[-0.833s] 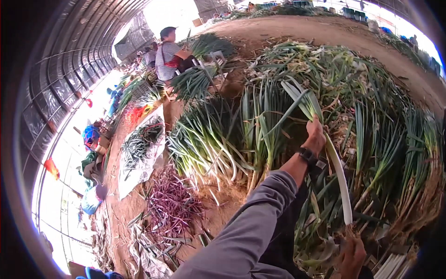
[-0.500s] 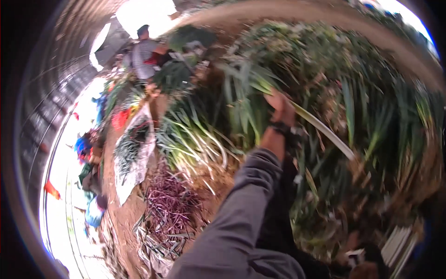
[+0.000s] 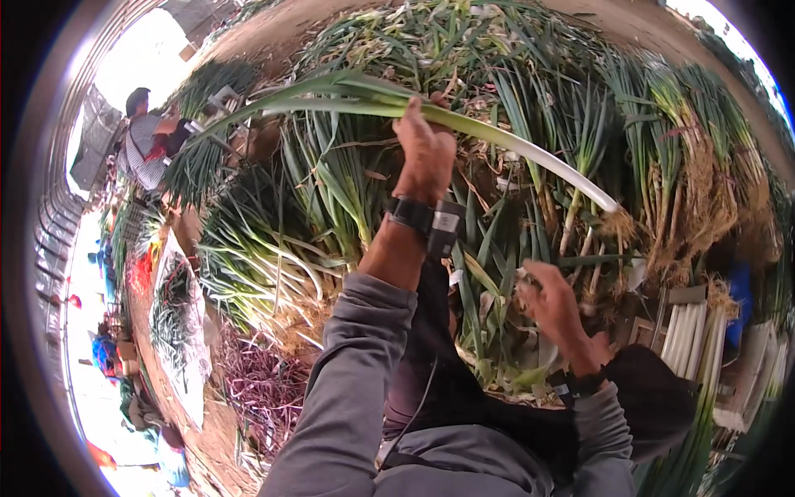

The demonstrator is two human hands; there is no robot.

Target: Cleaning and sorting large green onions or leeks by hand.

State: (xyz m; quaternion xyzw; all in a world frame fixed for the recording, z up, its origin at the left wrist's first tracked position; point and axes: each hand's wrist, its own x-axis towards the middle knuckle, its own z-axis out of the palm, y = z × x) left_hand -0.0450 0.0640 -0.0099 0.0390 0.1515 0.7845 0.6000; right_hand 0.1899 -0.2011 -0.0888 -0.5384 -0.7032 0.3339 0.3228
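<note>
My left hand point(image 3: 424, 149) is closed round a long leek point(image 3: 538, 156) near where its green leaves meet the white shank. The leek lies nearly crosswise, leaves pointing left, the white end and brown roots sloping down to the right. Below it my right hand point(image 3: 556, 311) is apart from the leek, fingers loosely bent and spread, with nothing visible in them; it is slightly blurred. Under the right hand lie loose green leaves and trimmings point(image 3: 505, 331). Rows of rooted leeks point(image 3: 580, 132) lie just beyond both hands.
Bundled leeks with brown roots point(image 3: 687, 149) lie at the right, above cleaned white stalks point(image 3: 687, 335) in a crate. To the left are a pile of white-stemmed leeks point(image 3: 273, 273), purple stems point(image 3: 265, 373), a pale sheet point(image 3: 186, 331) with greens, and another person point(image 3: 147, 149).
My left hand has lifted the leek up and to the left, clear of the heap. My right hand has come up from the lower edge. The whole view has shifted.
</note>
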